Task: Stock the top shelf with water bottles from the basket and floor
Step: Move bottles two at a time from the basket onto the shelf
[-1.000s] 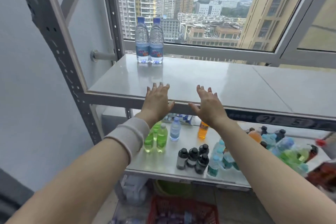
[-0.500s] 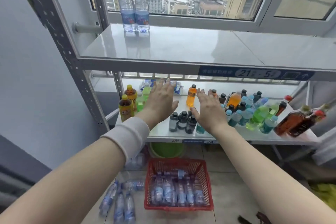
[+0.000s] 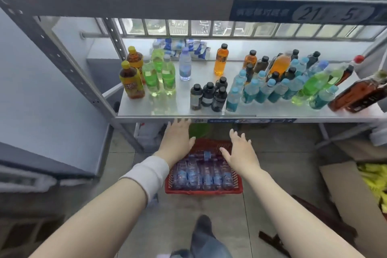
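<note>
A red basket [image 3: 204, 191] sits on the tiled floor below the shelving, filled with several clear water bottles [image 3: 198, 174] with blue labels lying side by side. My left hand [image 3: 178, 138], with a white wristband on the forearm, hovers over the basket's far left corner, fingers spread and empty. Spread and empty too, my right hand [image 3: 240, 150] is above the basket's far right side. The top shelf [image 3: 125, 3] crosses the upper edge of the view; its surface is blurred and no bottles show on it here.
The middle shelf [image 3: 159, 109] holds many drinks: orange, green, black-capped and teal bottles, and a brown bottle [image 3: 360, 94] at the right. A cardboard box [image 3: 345, 190] with yellow items stands at the right. My shoe [image 3: 204, 226] is below the basket.
The view has tilted down from the top shelf to the floor. Both hands have dropped from the top shelf edge, past the middle shelf, to just above the red basket.
</note>
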